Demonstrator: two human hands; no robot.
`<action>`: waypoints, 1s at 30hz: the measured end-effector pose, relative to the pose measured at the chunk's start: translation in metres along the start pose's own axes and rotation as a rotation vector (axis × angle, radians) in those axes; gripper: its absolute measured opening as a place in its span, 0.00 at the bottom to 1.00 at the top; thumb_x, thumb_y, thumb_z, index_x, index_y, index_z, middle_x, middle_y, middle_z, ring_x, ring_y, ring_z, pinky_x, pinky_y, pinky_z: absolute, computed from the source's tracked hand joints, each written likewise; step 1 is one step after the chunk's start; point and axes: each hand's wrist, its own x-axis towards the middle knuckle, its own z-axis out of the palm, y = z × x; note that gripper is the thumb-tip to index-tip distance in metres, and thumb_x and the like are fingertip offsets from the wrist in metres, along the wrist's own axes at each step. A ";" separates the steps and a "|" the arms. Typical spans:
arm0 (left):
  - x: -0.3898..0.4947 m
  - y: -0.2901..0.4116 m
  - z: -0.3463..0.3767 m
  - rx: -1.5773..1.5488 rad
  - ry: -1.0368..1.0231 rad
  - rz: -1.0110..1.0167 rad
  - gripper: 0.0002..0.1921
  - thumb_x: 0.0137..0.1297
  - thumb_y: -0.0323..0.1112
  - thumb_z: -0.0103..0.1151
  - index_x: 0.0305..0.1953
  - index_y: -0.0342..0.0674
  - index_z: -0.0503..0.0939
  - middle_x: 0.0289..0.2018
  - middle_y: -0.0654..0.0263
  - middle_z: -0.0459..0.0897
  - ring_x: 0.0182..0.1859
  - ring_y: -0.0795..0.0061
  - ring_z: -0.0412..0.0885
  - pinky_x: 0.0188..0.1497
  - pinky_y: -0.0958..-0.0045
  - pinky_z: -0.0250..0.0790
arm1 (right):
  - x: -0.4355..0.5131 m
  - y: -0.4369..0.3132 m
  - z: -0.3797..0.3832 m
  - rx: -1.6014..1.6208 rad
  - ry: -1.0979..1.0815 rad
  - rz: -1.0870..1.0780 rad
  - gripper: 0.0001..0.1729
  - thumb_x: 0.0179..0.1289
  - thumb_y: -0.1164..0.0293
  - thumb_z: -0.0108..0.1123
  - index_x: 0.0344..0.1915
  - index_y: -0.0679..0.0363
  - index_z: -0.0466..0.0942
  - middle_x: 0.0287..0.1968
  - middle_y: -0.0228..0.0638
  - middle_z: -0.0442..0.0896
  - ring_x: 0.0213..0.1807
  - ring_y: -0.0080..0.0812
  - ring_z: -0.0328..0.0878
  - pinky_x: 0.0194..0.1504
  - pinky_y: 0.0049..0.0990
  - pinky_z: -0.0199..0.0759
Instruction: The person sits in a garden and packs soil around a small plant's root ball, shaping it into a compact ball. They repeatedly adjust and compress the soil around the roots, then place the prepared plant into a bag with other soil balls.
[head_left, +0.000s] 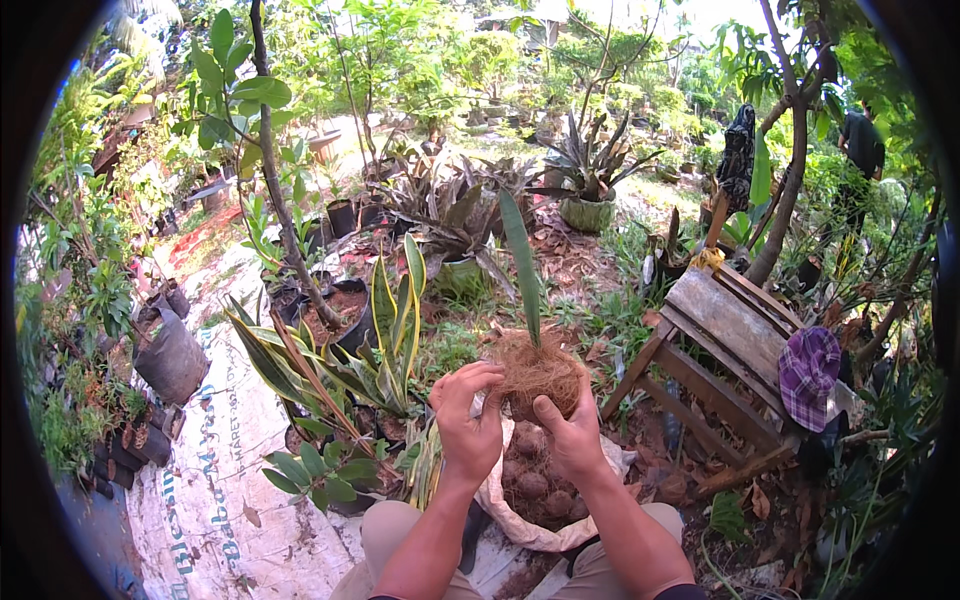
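In front of me is a clump of brown coconut fibre (544, 371) with one upright green snake plant leaf (520, 262) standing out of its top. My right hand (576, 433) grips the clump from the right and below, thumb on its near side. On the left, my left hand (468, 424) has curled fingers and thumb against the fibre's edge; some fingertips are hidden. Beneath both hands, between my knees, an off-white sack (536, 538) with a rolled-down rim holds several round, fibrous brown balls (534, 485).
Left of my hands grow yellow-edged snake plants (384, 322) beside a black-potted tree (352, 330). A printed white tarp (247, 487) covers the ground at left. On the right, a wooden chair (720, 337) leans, with a purple plaid hat (810, 375) on it. A person (862, 146) stands far right.
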 end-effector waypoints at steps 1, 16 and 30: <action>0.000 0.000 0.001 -0.050 0.008 -0.057 0.09 0.63 0.18 0.61 0.42 0.37 0.81 0.45 0.62 0.84 0.53 0.65 0.80 0.61 0.64 0.66 | 0.000 0.000 -0.001 0.028 -0.001 0.035 0.39 0.67 0.72 0.67 0.71 0.63 0.56 0.63 0.42 0.73 0.64 0.33 0.73 0.65 0.34 0.68; -0.012 -0.014 0.002 -0.736 -0.251 -0.546 0.20 0.73 0.32 0.56 0.62 0.30 0.72 0.53 0.60 0.80 0.55 0.71 0.78 0.60 0.71 0.69 | -0.007 0.007 0.008 0.004 -0.042 0.011 0.39 0.69 0.73 0.64 0.72 0.63 0.51 0.64 0.44 0.70 0.66 0.34 0.71 0.65 0.35 0.69; -0.010 -0.017 -0.007 -1.008 -0.369 -0.777 0.44 0.44 0.23 0.79 0.65 0.35 0.66 0.55 0.62 0.79 0.57 0.70 0.79 0.62 0.66 0.73 | 0.000 -0.008 -0.011 -0.411 0.162 -0.116 0.34 0.70 0.56 0.53 0.68 0.65 0.64 0.65 0.40 0.69 0.67 0.33 0.66 0.70 0.34 0.55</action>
